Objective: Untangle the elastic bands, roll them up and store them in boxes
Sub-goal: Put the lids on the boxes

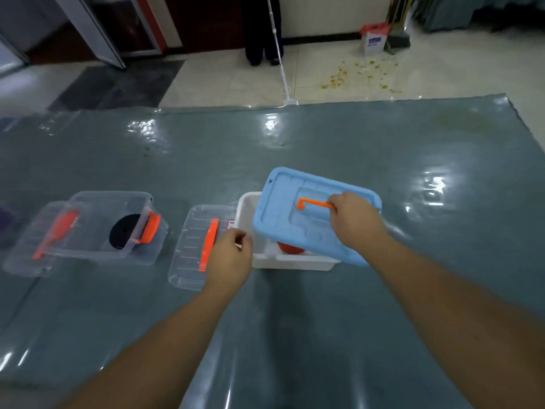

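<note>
On the bench: a grey-green glossy sheet [324, 149] covers it, and all the boxes stand along its middle.
White box [295, 262]: long axis runs left to right; open at the near left, roofed over elsewhere by the lid.
Blue lid [298, 219]: tilted, its far edge high and its near right corner low over the box's rim, long axis slanting from far left to near right.
Right hand [352, 215]: its grip is closed round the lid's orange handle [314, 204], carrying the lid.
Left hand [231, 255]: just beside the white box's left wall, fingers curled with thumb and forefinger close together; perhaps pinching something small, too blurred to tell.
Red roll [290, 248]: inside the white box, mostly hidden under the lid, only its near edge showing.
Clear box [118, 225]: one, well to the left, holding one black roll [125, 231] standing on edge.
Clear lids: two, one [194, 246] flat between the boxes, one [38, 240] under the clear box's left end.
Count: two boxes, three lids, two rolls.
</note>
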{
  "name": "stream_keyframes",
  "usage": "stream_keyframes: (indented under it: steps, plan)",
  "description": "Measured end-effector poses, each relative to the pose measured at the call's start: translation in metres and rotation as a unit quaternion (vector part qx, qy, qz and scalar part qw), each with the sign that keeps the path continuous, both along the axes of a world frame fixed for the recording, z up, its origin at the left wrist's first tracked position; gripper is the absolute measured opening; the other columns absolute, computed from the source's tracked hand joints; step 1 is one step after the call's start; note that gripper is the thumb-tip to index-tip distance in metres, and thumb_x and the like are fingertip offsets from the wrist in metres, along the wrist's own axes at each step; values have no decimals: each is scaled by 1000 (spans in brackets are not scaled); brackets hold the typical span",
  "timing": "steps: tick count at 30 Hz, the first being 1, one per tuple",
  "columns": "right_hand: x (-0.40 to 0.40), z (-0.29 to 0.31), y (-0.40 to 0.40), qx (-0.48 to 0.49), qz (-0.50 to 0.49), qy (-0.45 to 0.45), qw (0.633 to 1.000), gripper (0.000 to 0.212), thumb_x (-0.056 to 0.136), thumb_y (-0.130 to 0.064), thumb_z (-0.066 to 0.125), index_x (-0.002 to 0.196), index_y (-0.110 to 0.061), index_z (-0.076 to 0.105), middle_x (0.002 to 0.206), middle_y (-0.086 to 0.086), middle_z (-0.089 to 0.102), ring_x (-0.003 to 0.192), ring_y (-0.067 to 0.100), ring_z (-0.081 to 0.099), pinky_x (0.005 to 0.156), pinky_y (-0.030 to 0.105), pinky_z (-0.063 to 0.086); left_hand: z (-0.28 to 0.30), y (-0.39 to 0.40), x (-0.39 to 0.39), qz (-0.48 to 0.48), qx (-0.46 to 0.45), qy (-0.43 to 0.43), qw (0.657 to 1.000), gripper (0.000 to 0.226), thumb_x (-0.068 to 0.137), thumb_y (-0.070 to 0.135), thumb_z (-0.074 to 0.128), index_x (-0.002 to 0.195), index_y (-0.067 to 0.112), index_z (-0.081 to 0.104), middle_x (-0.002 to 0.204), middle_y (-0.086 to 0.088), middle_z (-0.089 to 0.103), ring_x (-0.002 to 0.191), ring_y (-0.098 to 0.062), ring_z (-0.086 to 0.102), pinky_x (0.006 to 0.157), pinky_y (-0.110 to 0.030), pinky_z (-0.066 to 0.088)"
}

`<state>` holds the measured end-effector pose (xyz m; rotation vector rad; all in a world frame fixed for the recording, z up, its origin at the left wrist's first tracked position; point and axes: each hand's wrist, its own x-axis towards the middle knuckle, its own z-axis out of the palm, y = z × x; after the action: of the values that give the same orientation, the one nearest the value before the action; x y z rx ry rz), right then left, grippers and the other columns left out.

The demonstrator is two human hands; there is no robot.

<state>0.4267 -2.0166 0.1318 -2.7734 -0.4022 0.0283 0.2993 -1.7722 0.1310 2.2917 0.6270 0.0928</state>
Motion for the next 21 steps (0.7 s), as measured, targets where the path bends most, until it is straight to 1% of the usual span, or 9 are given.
stream_keyframes:
  steps: [1,2,4,5,7,9,13,17,21]
  plan:
    - [-2,-2,10,-14,13,2,1000,25,97,-10,49,108,-14,70,107,13,66,102,37,64,85,45,53,-3,11,1,9,2,-7,1000,16,99,35,54,91,25,64,111,2,71,116,-8,58,86,-32,47]
    - [-3,-5,19,-24,23,3,999,25,97,-8,48,108,-14,69,107,12,65,102,36,62,84,44,52,-7,21,2,13,6,-5,1000,17,98,42,53,92,28,62,122,-1,69,114,-15,61,87,-33,48]
    - [-5,-10,33,-38,31,6,999,26,97,-6,47,110,-16,68,106,9,63,101,34,60,81,42,50,-12,35,5,13,-2,16,1000,24,98,46,53,104,26,64,136,-8,63,98,-17,63,87,-32,46]
    - [-6,-13,39,-44,34,6,998,26,97,-5,47,110,-16,67,106,8,62,101,33,59,79,41,49,-16,41,6,11,-5,27,1000,31,98,48,53,112,23,66,139,-8,62,99,-18,63,89,-32,47]
    - [-6,-17,48,-49,34,12,998,27,98,-3,47,110,-17,67,106,6,61,99,30,57,76,41,51,-18,49,9,6,-12,41,999,48,93,57,52,123,23,66,144,-6,61,111,-20,66,96,-35,51]
    - [-7,-21,55,-45,29,16,998,27,98,-3,48,111,-16,67,107,6,61,99,29,56,78,43,52,-19,53,12,1,-29,59,998,52,92,56,56,130,21,65,141,-2,64,114,-20,67,97,-36,53]
    - [-11,-26,64,-39,15,20,999,25,100,-3,49,113,-14,68,107,8,62,99,31,57,78,44,52,-23,56,18,-18,-47,75,996,37,101,33,64,133,15,65,127,3,70,95,-13,65,84,-25,45]
    - [-16,-30,69,-18,-10,5,1000,25,101,-5,51,115,-14,70,109,9,65,101,33,58,78,45,54,-29,58,23,-14,-33,69,997,35,102,32,61,132,14,67,125,1,73,104,-19,69,87,-26,48]
    - [-22,-32,80,-6,-20,3,1000,26,102,-8,50,117,-13,71,112,9,66,105,33,59,77,45,54,-34,60,25,-5,3,71,997,34,103,31,57,130,15,69,119,-1,76,101,-21,71,85,-28,51]
